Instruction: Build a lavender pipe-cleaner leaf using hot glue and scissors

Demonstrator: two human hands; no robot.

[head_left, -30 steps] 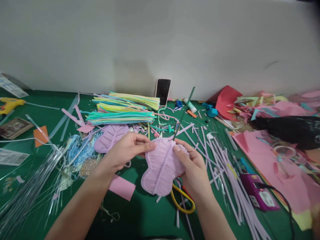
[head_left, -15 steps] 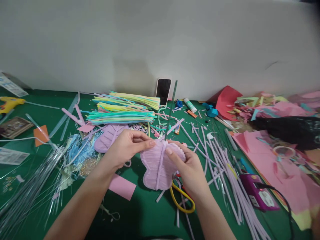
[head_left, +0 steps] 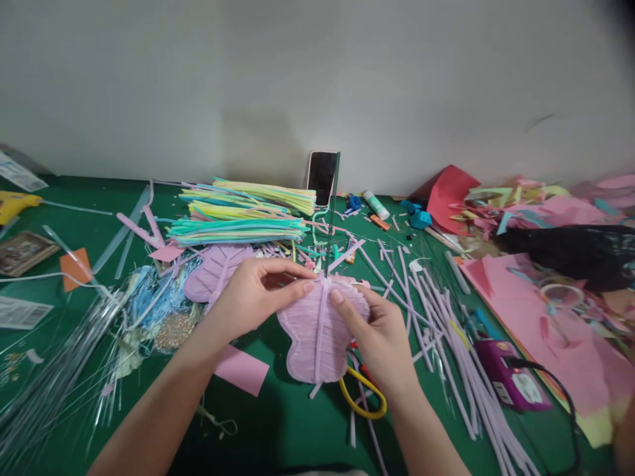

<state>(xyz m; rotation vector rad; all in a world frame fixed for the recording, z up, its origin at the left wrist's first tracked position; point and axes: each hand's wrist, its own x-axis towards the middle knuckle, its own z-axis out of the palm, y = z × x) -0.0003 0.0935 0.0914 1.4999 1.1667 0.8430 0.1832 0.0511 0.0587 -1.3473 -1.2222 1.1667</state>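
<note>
Between my hands I hold a lilac leaf-shaped piece point(head_left: 307, 337) made of pipe cleaners, with a raised rib down its middle. A thin dark green stem point(head_left: 331, 225) points up from its top edge. My left hand point(head_left: 268, 284) pinches the upper left edge between thumb and fingers. On the upper right, my right hand point(head_left: 377, 330) grips the piece, thumb in front and fingers behind. A similar lilac leaf point(head_left: 211, 271) lies on the table, partly hidden by my left hand. Yellow-handled scissors point(head_left: 370, 413) rest below my right hand.
Bundles of coloured pipe cleaners point(head_left: 238, 228) lie at the back beside a phone point(head_left: 321, 177) leaning on the wall. Loose lilac pipe cleaners point(head_left: 461, 363) and a purple box point(head_left: 510, 377) with a cable are right. Silvery strands point(head_left: 54, 390) and a yellow glue gun point(head_left: 17, 205) are left.
The leaf piece has turned slightly, so its rib and stem stand more upright; the stem's tip has moved left. Both hands keep their hold.
</note>
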